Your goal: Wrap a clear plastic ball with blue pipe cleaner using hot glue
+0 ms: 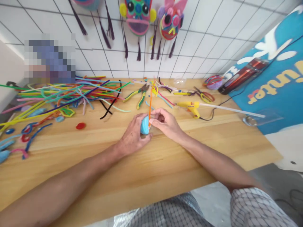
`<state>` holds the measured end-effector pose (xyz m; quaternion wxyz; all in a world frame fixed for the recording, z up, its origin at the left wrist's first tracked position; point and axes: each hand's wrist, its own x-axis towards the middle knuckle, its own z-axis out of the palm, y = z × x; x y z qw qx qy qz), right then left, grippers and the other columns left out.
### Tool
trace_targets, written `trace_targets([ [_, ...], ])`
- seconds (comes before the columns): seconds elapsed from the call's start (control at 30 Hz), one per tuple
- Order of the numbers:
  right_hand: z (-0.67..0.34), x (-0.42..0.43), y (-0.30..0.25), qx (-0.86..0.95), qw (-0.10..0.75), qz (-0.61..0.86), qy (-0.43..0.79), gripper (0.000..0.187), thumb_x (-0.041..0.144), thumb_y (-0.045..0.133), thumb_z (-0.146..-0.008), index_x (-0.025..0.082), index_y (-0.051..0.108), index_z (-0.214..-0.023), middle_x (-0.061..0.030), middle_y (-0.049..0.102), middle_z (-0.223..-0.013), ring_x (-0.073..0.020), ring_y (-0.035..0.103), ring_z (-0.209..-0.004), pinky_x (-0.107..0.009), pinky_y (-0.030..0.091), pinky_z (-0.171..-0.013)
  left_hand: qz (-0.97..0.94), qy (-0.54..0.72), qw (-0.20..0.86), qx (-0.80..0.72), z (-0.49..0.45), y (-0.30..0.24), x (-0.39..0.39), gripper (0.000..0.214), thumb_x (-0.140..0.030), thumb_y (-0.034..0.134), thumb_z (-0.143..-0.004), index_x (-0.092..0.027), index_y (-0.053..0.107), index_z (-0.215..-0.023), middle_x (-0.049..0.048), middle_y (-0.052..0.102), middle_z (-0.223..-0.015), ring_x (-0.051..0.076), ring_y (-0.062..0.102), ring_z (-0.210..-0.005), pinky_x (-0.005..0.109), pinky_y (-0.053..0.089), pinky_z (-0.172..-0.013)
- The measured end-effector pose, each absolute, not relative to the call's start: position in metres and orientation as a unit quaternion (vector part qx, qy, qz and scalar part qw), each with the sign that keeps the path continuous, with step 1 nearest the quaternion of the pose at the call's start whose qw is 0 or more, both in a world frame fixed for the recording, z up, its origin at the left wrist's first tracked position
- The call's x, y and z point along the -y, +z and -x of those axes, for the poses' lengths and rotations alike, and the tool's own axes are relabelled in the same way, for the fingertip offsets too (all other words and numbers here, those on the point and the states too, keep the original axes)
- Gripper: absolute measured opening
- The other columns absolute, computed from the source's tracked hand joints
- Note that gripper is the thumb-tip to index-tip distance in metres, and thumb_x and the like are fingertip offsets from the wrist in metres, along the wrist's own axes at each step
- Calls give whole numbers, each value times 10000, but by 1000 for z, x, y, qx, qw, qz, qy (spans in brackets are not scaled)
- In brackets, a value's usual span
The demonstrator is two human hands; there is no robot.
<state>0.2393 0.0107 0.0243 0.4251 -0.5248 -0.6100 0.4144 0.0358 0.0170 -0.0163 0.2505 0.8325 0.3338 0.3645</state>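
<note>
My left hand [136,134] is wrapped round a light blue ridged piece [144,126] that looks wound from pipe cleaners, held just above the wooden table. An orange pipe cleaner [150,105] rises from the right side of the blue piece and points away from me. Thumb and fingers of my right hand [165,123] pinch the orange pipe cleaner near its lower end, close against the blue piece. Part of the blue piece is hidden behind my left fingers.
Loose pipe cleaners [71,93] are heaped at the back left. Pliers [140,96] and a yellow glue gun [190,107] with a long glue stick lie beyond my hands. Scissors [205,95], a dark red flask [243,75] and a red disc [80,125] are around. Decorated masks [139,19] hang behind.
</note>
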Motion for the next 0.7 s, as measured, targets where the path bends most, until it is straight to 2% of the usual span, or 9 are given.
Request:
trace_targets([
  [0.1,-243,-8,28,612,435,531,392,360,496,732,-874,228,678,-1107,18,650,-908,-143,582,-761,-296,466,-714,-822,367,255,-353,-36,-17,-17,731,-303,721,-908,-196,372,-1542,180,532,-1487,336,587,-1397,533,505,-1204],
  [0.27,-265,-1,45,615,397,573,368,235,460,626,-911,233,656,-857,38,601,-722,-151,556,-691,-296,426,-676,-804,373,251,-389,-37,-20,-16,707,-353,753,-892,-192,406,-1486,170,568,-1431,332,627,-1339,528,531,-1175],
  [0.37,-293,11,48,632,371,600,319,187,405,596,-881,241,640,-801,20,628,-736,-174,582,-717,-317,446,-709,-800,384,250,-389,-38,-22,-16,710,-360,758,-891,-205,401,-1485,161,565,-1434,322,630,-1335,510,542,-1162],
  [0.5,-349,32,28,590,381,692,165,232,464,605,-849,244,647,-908,-53,702,-922,-240,640,-853,-400,515,-836,-788,418,243,-381,-39,-23,-15,727,-353,765,-892,-218,391,-1500,151,555,-1446,309,616,-1356,494,526,-1185],
  [0.6,-388,35,9,519,391,759,30,430,512,667,-783,216,618,-1091,-143,682,-1149,-298,636,-995,-491,535,-938,-794,407,249,-376,-40,-21,-16,743,-324,766,-893,-231,385,-1524,148,557,-1444,307,615,-1353,496,526,-1185],
  [0.7,-406,20,0,537,358,764,-2,556,511,713,-752,167,604,-1175,-203,654,-1236,-347,612,-1140,-561,497,-1054,-813,374,257,-364,-39,-18,-16,731,-310,757,-904,-232,392,-1533,156,547,-1451,307,630,-1319,504,551,-1151],
])
